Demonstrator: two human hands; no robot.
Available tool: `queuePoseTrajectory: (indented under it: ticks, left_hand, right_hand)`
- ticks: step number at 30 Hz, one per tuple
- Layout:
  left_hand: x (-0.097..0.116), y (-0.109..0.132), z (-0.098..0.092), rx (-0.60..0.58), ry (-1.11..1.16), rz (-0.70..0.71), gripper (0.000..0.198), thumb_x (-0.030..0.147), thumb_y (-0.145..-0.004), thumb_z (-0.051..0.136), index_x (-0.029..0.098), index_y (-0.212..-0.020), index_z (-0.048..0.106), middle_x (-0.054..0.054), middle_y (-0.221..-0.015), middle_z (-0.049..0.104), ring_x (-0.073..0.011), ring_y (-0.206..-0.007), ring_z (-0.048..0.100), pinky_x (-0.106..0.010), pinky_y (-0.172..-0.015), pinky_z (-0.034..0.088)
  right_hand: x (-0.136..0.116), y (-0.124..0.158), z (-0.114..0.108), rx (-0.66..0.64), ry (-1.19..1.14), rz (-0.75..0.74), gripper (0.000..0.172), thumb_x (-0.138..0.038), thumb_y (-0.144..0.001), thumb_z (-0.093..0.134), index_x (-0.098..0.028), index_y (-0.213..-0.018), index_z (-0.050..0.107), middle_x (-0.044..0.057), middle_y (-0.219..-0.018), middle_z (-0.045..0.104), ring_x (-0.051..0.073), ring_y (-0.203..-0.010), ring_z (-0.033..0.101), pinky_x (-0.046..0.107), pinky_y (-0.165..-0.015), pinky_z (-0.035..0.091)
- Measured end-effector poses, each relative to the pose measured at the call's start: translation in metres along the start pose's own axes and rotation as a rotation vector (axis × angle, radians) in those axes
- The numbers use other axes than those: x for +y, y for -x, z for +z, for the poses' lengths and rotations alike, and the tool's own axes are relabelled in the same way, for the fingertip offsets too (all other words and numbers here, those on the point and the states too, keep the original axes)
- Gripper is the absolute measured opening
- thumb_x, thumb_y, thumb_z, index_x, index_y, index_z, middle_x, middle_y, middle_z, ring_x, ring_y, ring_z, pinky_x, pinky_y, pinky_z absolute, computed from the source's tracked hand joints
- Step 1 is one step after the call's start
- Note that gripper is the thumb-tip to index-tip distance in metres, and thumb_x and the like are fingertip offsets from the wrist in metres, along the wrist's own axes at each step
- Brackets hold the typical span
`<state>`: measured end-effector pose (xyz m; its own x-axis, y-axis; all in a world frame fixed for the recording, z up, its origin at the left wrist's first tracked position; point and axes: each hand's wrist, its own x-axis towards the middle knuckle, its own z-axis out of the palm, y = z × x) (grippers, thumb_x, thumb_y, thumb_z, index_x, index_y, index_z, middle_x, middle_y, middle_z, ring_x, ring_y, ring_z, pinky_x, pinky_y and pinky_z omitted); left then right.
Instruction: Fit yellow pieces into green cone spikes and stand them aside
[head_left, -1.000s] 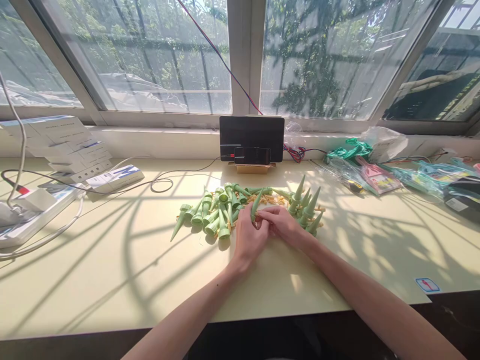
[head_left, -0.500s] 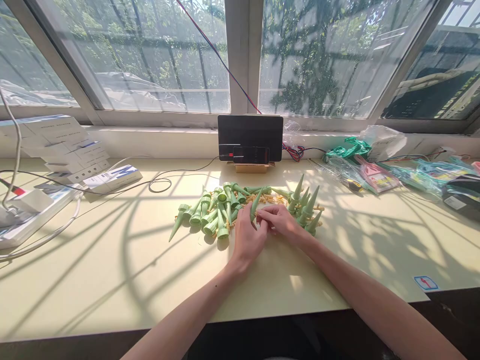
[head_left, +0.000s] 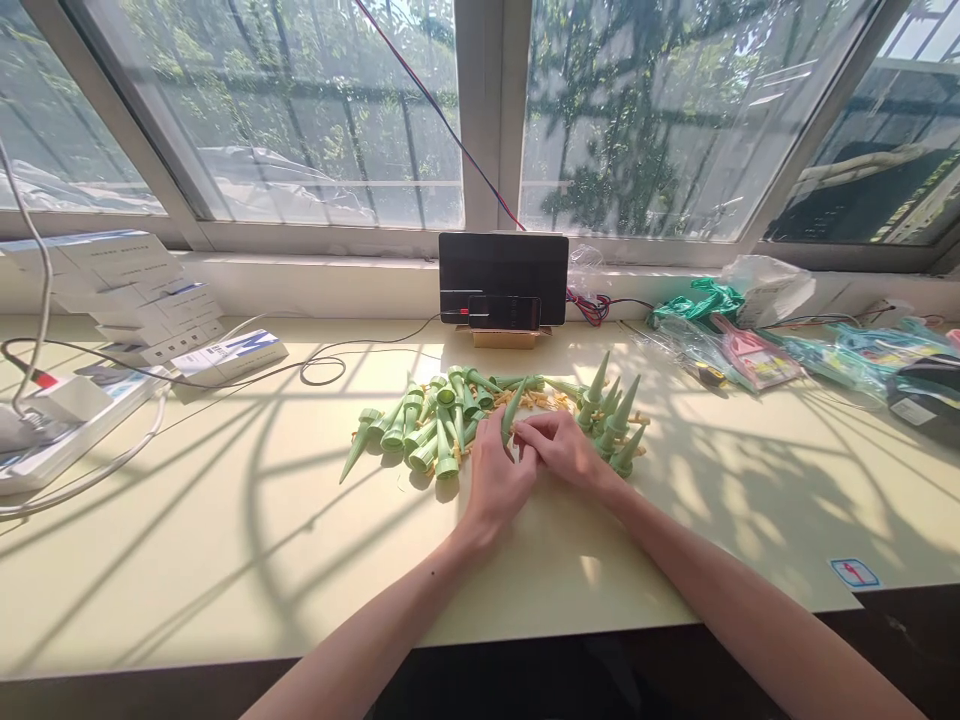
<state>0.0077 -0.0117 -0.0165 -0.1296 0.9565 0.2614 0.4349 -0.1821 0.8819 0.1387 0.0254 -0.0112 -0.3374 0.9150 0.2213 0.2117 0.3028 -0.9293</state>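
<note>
A green plastic watering spike (head_left: 513,402), its pointed end up, is gripped in my left hand (head_left: 499,478). Closed at the fingertips, my right hand (head_left: 562,446) meets the spike's lower part; whatever it pinches is too small and covered to make out. Left of my hands lies a heap of similar hollow green spikes (head_left: 444,430), many with their round open ends showing. On the right, several more spikes (head_left: 613,425) stand or lean, with small tan pegs at some of them. Loose tan peg-like pieces (head_left: 536,399) are scattered behind my fingers.
A dark tablet (head_left: 502,265) with a phone leans on a small cardboard stand by the window. White boxes (head_left: 142,285), a power strip (head_left: 82,435) and cables occupy the left. Plastic bags and packets (head_left: 757,350) lie at the right back. The table's front edge runs below my forearms.
The view has shifted very slightly. Both hands stay together around the same green spike, with hardly any visible finger movement.
</note>
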Motion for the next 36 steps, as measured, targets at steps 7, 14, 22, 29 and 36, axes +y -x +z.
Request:
queuePoseTrajectory:
  ticks: [7,14,22,29,36]
  left_hand:
    - [-0.002,0.000,0.001,0.010,-0.019,0.030,0.046,0.021,-0.087,0.062,0.019,-0.134,0.061,-0.009,-0.107,0.068,-0.0231,-0.097,0.067,-0.039,-0.086,0.057]
    - [-0.004,0.000,0.001,0.001,-0.006,0.061,0.052,0.019,-0.082,0.064,0.020,-0.134,0.059,-0.009,-0.111,0.068,-0.0241,-0.100,0.068,-0.040,-0.088,0.057]
    - [-0.002,-0.001,0.001,0.000,-0.009,0.044,0.047,0.022,-0.086,0.063,0.018,-0.132,0.060,-0.011,-0.111,0.069,-0.0248,-0.101,0.067,-0.041,-0.090,0.057]
    - [0.000,0.001,0.001,0.001,0.001,0.034,0.048,0.020,-0.085,0.064,0.021,-0.132,0.061,-0.009,-0.107,0.068,-0.0237,-0.098,0.068,-0.040,-0.088,0.057]
    - [-0.001,0.001,0.003,-0.016,-0.016,0.048,0.050,0.018,-0.080,0.066,0.022,-0.129,0.059,-0.007,-0.106,0.066,-0.0235,-0.096,0.068,-0.039,-0.086,0.058]
  right_hand:
    - [0.004,-0.002,0.001,0.003,-0.094,0.071,0.043,-0.045,-0.090,0.063,-0.019,-0.057,0.060,0.000,-0.054,0.051,0.013,-0.053,0.043,0.029,-0.052,0.032]
    - [0.010,-0.005,0.002,-0.047,-0.438,0.331,0.037,-0.050,-0.076,0.075,-0.018,-0.061,0.068,0.001,-0.053,0.054,0.011,-0.045,0.041,0.028,-0.043,0.027]
    - [0.000,0.000,0.001,0.014,-0.078,0.068,0.043,-0.047,-0.089,0.063,-0.019,-0.057,0.060,0.000,-0.054,0.051,0.013,-0.054,0.042,0.028,-0.051,0.032]
    - [0.002,0.000,0.001,0.037,-0.020,0.024,0.042,-0.043,-0.090,0.063,-0.019,-0.056,0.059,0.001,-0.055,0.052,0.014,-0.056,0.043,0.030,-0.054,0.033]
    - [0.007,-0.003,0.002,-0.006,-0.414,0.330,0.040,-0.053,-0.077,0.075,-0.018,-0.060,0.067,0.001,-0.053,0.052,0.011,-0.047,0.039,0.028,-0.043,0.024]
